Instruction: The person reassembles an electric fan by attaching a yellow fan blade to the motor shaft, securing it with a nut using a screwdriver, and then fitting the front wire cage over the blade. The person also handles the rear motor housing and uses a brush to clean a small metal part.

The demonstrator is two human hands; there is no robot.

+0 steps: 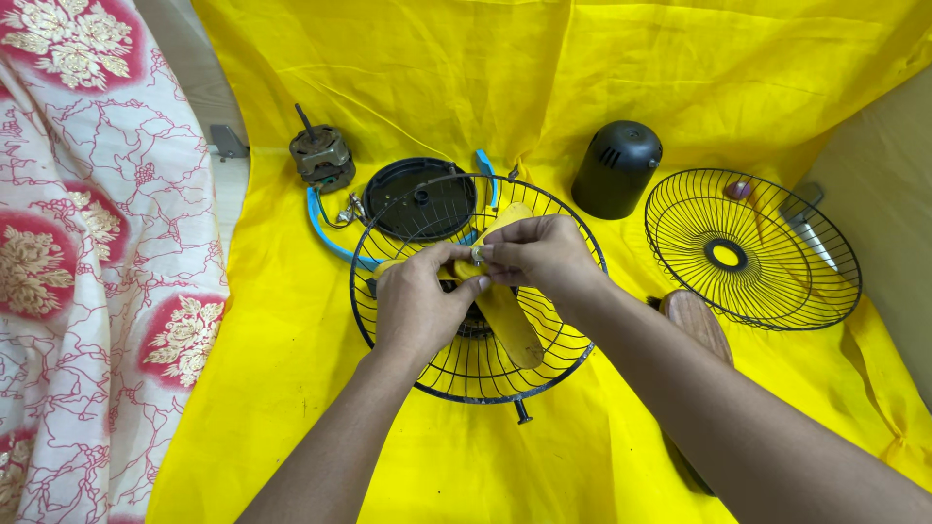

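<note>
At frame centre, the left hand [419, 303] and right hand [542, 254] meet over a black wire fan guard [476, 374], each grip pinched together on the hub of a yellow fan blade [512, 320]; what sits between the fingertips is too small to make out. The hands hide the hub. A wooden piece [695, 320] is half covered by the right forearm. Farther up the yellow cloth [582, 78] lie a second guard [752, 247], black motor cover [615, 167] and bare motor [321, 155].
</note>
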